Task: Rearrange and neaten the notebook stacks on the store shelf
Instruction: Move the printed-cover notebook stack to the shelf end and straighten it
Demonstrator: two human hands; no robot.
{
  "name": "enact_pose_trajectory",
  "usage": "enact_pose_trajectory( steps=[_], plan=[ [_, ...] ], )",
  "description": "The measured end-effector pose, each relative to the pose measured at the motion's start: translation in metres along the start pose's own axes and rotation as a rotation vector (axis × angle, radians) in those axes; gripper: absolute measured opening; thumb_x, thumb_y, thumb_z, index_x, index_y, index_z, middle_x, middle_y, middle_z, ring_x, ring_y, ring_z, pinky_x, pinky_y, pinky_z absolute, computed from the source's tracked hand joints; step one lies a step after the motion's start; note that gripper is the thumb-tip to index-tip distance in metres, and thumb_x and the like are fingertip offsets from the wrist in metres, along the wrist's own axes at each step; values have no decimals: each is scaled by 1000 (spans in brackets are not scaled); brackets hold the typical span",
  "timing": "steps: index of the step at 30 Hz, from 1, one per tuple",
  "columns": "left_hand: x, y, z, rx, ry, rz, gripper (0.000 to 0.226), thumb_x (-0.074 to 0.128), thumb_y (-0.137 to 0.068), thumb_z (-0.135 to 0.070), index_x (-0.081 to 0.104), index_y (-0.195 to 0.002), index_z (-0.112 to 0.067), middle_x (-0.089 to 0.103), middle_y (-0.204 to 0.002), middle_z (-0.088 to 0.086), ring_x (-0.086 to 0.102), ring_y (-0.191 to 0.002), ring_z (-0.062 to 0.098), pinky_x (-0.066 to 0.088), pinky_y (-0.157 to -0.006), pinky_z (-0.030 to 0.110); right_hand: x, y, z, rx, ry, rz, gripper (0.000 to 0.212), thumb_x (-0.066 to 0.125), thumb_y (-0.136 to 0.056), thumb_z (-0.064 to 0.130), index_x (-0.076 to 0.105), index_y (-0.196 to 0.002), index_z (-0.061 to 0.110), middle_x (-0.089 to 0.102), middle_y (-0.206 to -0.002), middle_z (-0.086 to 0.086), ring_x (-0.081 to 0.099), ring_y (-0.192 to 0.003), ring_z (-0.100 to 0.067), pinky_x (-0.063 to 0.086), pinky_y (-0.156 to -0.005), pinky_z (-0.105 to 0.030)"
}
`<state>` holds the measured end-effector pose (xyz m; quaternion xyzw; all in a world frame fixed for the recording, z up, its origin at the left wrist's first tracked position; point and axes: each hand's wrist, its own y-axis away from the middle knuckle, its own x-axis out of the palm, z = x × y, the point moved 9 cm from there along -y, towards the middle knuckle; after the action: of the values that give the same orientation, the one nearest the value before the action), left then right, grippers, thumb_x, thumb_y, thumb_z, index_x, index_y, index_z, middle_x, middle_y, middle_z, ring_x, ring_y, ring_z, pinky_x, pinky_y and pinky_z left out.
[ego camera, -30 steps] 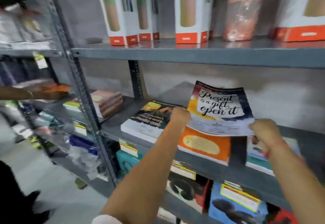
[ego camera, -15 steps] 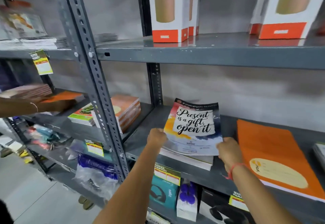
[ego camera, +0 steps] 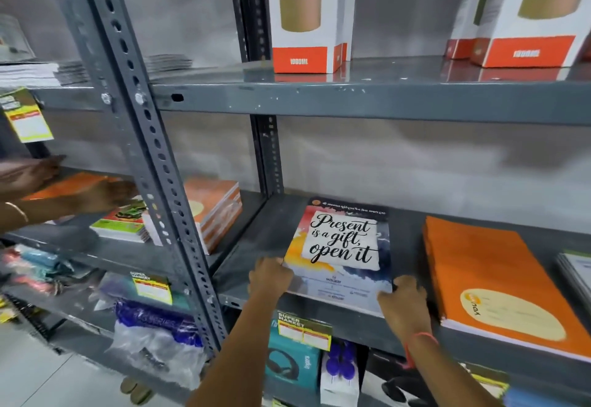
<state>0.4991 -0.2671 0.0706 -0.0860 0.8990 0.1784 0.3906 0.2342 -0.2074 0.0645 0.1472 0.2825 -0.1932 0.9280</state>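
A notebook with "Present is a gift, open it" on its cover point(ego camera: 343, 246) lies flat on the grey middle shelf point(ego camera: 256, 246), topping a stack. My left hand point(ego camera: 270, 275) grips its near left corner. My right hand point(ego camera: 404, 299) holds its near right corner; a red thread circles that wrist. To the right lies a stack of orange notebooks point(ego camera: 489, 282). Another stack's edge point(ego camera: 575, 272) shows at the far right.
A slotted upright post point(ego camera: 150, 163) splits the shelving. In the left bay lie orange and green notebook stacks point(ego camera: 211, 208), with another person's hands point(ego camera: 105, 195) on orange books. White and orange 1000ML boxes point(ego camera: 307, 16) stand on the upper shelf. Price tags and packaged goods sit below.
The notebook has gone from held up and tilted to lying flat on the stack at the shelf's left. Both my hands came down with it. The view shifted left.
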Motion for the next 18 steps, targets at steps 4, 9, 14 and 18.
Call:
enact_pose_trajectory(
  steps=[4,9,14,18],
  plan=[
    [-11,20,-14,-22,-67,-59,35,40,-92,-22,55,-121,-10,41,-138,14,36,-127,35,32,-104,43,-14,10,16,-119,28,-27,49,50,-84,7,36,-131,7,34,-135,-21,52,-102,-39,42,-86,-39],
    [-10,57,-64,89,-50,-246,35,50,-85,-16,60,-118,-12,45,-134,12,37,-124,34,33,-101,44,-63,3,24,-262,-96,-190,35,51,-87,10,47,-122,5,53,-119,-23,53,-91,-32,35,-76,-29],
    [38,112,-153,297,54,-302,35,50,-83,-13,64,-115,-11,54,-127,15,48,-116,36,41,-93,41,-166,-23,-15,-263,-165,-436,32,47,-85,3,52,-117,4,62,-111,-25,58,-102,-40,43,-84,-38],
    [124,181,-242,511,18,-183,31,44,-82,-18,69,-101,-15,63,-112,18,56,-108,36,45,-89,40,-271,-31,-76,-229,-134,-568,29,43,-85,0,55,-111,-3,59,-111,-30,57,-97,-42,41,-75,-38]
  ],
)
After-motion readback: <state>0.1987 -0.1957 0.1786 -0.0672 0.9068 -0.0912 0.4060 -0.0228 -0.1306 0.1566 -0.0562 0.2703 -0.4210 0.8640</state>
